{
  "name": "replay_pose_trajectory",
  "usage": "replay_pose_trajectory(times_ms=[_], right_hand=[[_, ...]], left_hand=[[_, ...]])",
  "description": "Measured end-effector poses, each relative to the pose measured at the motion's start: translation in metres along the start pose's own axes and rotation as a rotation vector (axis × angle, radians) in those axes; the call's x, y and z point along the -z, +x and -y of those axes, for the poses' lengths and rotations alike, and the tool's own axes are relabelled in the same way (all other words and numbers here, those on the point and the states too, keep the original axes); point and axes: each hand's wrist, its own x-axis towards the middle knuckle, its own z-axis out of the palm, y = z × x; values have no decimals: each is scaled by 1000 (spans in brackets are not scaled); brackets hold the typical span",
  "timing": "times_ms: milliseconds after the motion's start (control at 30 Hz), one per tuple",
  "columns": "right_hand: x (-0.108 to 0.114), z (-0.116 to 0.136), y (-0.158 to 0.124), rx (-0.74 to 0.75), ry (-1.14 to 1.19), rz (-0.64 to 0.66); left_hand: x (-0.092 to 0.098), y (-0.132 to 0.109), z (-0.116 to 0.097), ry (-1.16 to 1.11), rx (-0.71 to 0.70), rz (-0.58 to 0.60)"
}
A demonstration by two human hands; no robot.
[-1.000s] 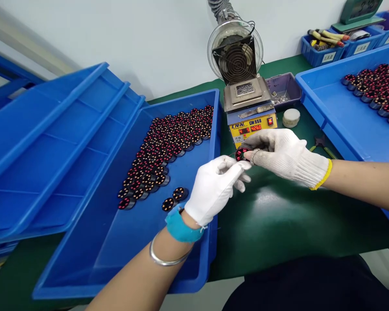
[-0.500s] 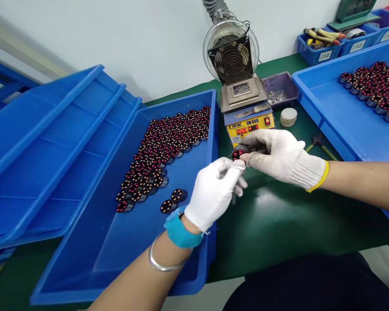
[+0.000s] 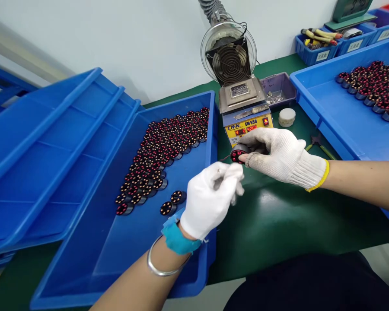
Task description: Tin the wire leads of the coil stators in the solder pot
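A small round motor stator (image 3: pixel 239 153), with a dark ring and red coils, is tilted toward me in my right hand (image 3: pixel 272 157). The gloved thumb and fingers of that hand pinch it on its right side, in front of the solder pot (image 3: pixel 249 125). From the stator's left side a thin reddish wire (image 3: pixel 225 158) sticks out. Just below, my left hand (image 3: pixel 214 196), in a white glove, has its thumb and fingers pressed together; whatever they hold is hidden. A small gap shows between its fingertips and the stator.
Many similar stators (image 3: pixel 168 147) sit in the blue tray (image 3: pixel 213 129) on the left, and more fill part of the right tray (image 3: pixel 324 103). Pliers (image 3: pixel 317 142), a round white pad (image 3: pixel 287 116) and a purple box (image 3: pixel 280 86) lie between. A fume fan (image 3: pixel 231 62) stands behind the pot.
My left hand has drawn slightly down and left, away from the stator. My right hand still grips the stator in nearly the same place. The pot's display digits differ.
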Motion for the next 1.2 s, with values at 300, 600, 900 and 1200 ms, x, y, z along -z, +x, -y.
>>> replay_pose_trajectory(times_ms=[300, 600, 900, 1200], right_hand=[[-2, -4, -4, 120, -25, -32], [6, 1, -1, 73, -68, -105], [51, 1, 91, 190, -729, -145], [45, -1, 197, 104, -1308, 27]], left_hand=[[5, 9, 5, 10, -92, -199], [13, -3, 0, 221, -151, 156], [-6, 10, 12, 568, -85, 379], [-4, 10, 18, 661, -81, 514]])
